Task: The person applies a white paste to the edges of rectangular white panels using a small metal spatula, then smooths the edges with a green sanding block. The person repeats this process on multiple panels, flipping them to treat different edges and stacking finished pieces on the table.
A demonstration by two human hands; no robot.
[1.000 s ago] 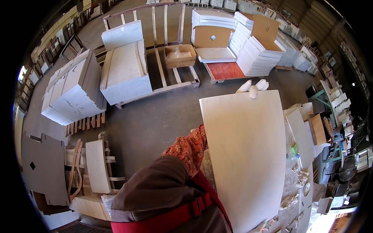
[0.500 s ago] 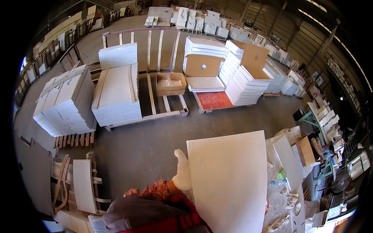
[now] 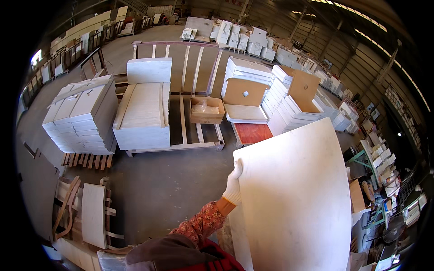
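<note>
A large, flat white slab (image 3: pixel 294 198) fills the lower middle, tilted up with its far right corner highest. My left hand (image 3: pixel 233 183), in a white knit glove under a floral sleeve, is closed on the slab's left edge. Its thumb lies along the top face, and the fingers beneath are hidden. My right hand is out of sight. Under the slab's left side, part of another pale flat surface (image 3: pixel 239 235) shows.
Beyond the floor (image 3: pixel 158 185) stand stacked white slabs (image 3: pixel 81 117) on a pallet, a wooden frame rack with a white slab stack (image 3: pixel 142 108), an open cardboard box (image 3: pixel 206 115) and more white stacks (image 3: pixel 285 108). A small rack (image 3: pixel 95 217) stands near left; a fan (image 3: pixel 392 228) is at right.
The white slab has risen and tilted, its far edge swinging up and right, covering the cluttered worktop. My left hand has moved forward with its edge, and the view has shifted slightly.
</note>
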